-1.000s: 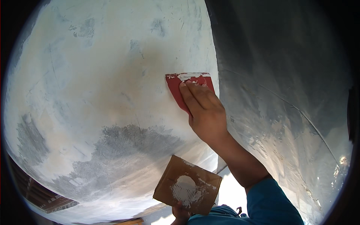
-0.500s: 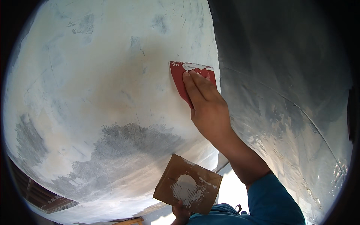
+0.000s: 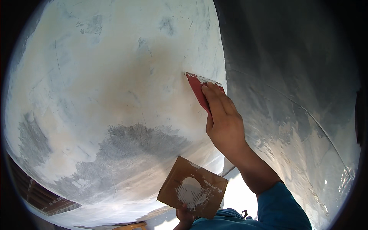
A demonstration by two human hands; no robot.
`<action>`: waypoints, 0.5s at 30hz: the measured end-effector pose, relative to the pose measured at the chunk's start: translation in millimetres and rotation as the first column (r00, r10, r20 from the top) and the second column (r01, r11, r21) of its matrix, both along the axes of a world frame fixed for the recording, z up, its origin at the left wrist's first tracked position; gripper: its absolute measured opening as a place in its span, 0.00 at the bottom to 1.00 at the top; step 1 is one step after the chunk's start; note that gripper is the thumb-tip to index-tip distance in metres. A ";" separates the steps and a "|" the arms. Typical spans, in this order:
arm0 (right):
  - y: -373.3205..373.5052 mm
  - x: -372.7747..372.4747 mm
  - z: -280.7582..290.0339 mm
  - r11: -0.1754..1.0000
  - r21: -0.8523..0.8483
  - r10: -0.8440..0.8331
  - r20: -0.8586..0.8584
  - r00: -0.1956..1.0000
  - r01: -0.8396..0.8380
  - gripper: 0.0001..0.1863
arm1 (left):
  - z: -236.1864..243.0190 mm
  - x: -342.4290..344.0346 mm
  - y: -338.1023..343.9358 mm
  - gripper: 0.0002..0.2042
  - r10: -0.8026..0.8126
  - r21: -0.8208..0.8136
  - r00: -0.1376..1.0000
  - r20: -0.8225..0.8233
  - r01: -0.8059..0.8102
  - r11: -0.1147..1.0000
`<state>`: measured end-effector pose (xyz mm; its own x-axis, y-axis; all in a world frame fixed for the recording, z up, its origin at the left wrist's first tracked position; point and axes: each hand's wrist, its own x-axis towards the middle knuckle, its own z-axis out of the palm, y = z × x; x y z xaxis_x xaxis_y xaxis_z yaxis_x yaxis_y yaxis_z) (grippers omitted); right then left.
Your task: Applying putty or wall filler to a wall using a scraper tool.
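Walls: two plastered faces meeting at an outside corner. Lit wall [image 3: 115, 96] on the left, mostly skimmed white with a tan bloom at centre and bare grey patches low down; shaded wall [image 3: 299, 96] on the right, grey with streaky white lower down.

Item 1, red scraper [image 3: 197, 89]: flat blade pressed to the lit wall just beside the corner, its upper edge rimmed with white putty.

Item 2, right hand [image 3: 224, 122]: fingers laid flat along the blade's back and closed on it, forearm in a blue sleeve [image 3: 283, 207] rising from the near right.

Item 3, cardboard square [image 3: 193, 186]: brown, a smear of white putty at its middle, tilted, held low and near. Left hand [image 3: 184, 216]: only the thumb and a little of the palm show at the board's lower edge; it appears to pinch the board, though the grip is largely hidden.

Item 4, brickwork [image 3: 46, 197]: a dark strip at near left.

Risks, as judged: blade so close to the corner could slip over the edge and chip or round it. Uneven finger pressure would leave ridges in the skim. The tilted board could shed its putty. Thin load on the blade may drag dry and score the coat.
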<state>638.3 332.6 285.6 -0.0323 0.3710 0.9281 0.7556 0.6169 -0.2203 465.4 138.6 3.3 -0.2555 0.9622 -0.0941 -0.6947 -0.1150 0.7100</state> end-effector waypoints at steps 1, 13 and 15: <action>0.5 -5.3 -1.0 0.999 0.023 -0.043 0.019 0.999 0.043 0.32 | -1.8 -1.5 -0.6 0.32 -0.009 0.032 0.998 0.063 0.007 0.999; -9.9 -24.7 -16.3 0.991 -0.111 -0.046 0.195 0.980 0.069 0.29 | -0.2 -5.2 0.9 0.32 0.039 -0.007 0.999 0.000 -0.039 0.999; -20.8 -15.3 -11.1 0.969 -0.235 0.102 0.077 0.992 -0.082 0.30 | -3.9 -4.3 0.8 0.32 0.044 -0.001 0.999 0.003 -0.044 0.999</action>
<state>623.0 311.7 274.5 -0.1536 0.5662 0.8098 0.7206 0.6250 -0.3002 461.1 139.3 -0.5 -0.2970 0.9501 -0.0958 -0.6909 -0.1446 0.7083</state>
